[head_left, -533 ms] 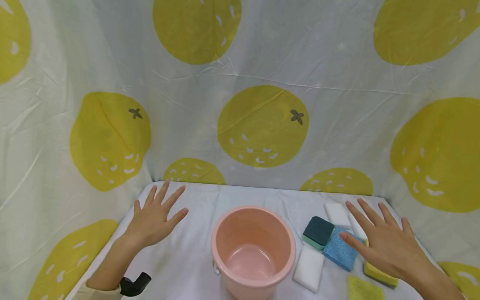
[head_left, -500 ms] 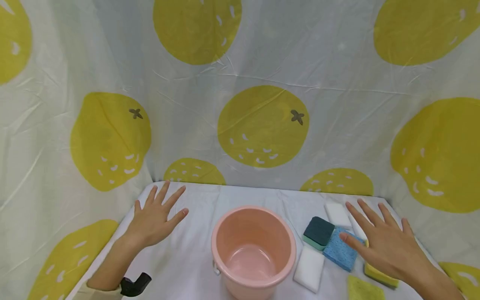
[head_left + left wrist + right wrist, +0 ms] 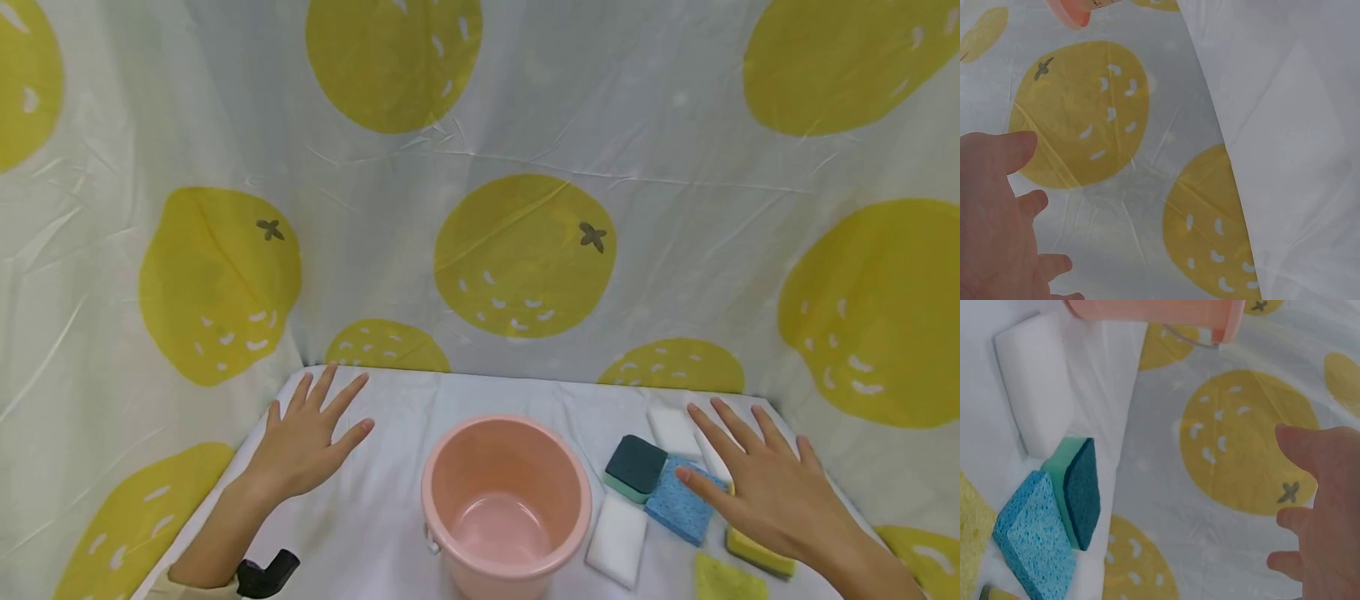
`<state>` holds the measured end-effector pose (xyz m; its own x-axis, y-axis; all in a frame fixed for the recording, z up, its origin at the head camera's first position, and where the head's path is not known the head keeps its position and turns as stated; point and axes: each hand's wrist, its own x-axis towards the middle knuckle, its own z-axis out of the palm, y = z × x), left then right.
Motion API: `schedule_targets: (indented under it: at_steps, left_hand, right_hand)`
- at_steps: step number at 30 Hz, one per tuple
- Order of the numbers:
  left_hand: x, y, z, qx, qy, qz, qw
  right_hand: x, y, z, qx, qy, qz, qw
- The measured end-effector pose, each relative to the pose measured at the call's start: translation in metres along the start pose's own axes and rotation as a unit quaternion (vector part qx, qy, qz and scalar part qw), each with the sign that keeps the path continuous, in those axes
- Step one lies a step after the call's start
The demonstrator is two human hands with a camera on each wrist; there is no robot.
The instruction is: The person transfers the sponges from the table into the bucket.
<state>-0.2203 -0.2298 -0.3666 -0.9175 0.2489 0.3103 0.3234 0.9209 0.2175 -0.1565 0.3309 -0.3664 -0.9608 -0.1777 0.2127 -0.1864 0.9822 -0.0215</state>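
My left hand [image 3: 303,446] hovers left of a pink bucket [image 3: 432,500], fingers spread and holding nothing. On the other side my right hand [image 3: 783,492] is held with fingers apart over a group of sponges, also holding nothing. Near its thumb lies a blue sponge [image 3: 681,502], with a green sponge with a dark scouring top [image 3: 636,463] against it. White sponge blocks [image 3: 618,542] lie in front and behind. A yellow sponge [image 3: 759,553] is partly covered by the right hand, and a flat yellow sponge [image 3: 729,579] is cut off by the frame's lower edge.
The bucket stands upright mid-table, and its inside shows only the bare bottom. A white cloth [image 3: 375,533] covers the table. Curtains printed with yellow fruit [image 3: 525,254] enclose the back and both sides. A black strap piece [image 3: 267,575] sits at the left wrist.
Both hands keep the same spread pose. The whole head view has shifted very slightly downward in the frame; the bucket and sponges stay where they were.
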Motion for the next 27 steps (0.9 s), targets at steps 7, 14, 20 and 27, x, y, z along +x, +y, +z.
schedule_targets:
  at_steps: [7, 14, 20, 27]
  left_hand:
    - [0.005, 0.007, 0.004, -0.069, 0.001, 0.025, 0.9973]
    - [0.012, 0.024, 0.009, -0.231, -0.003, 0.05, 0.9717]
    - [0.013, 0.044, 0.021, -0.342, -0.031, 0.031, 0.9388]
    - [0.007, 0.062, 0.033, -0.415, -0.053, 0.023, 0.9079]
  right_hand:
    - [-0.002, 0.005, 0.0, 0.021, 0.001, 0.004, 1.0]
    - [-0.006, 0.013, 0.006, 0.033, 0.019, 0.01, 0.999]
    - [-0.011, 0.021, 0.012, 0.052, 0.01, 0.024, 0.998]
    - [-0.015, 0.024, 0.018, 0.063, 0.012, 0.031, 0.997]
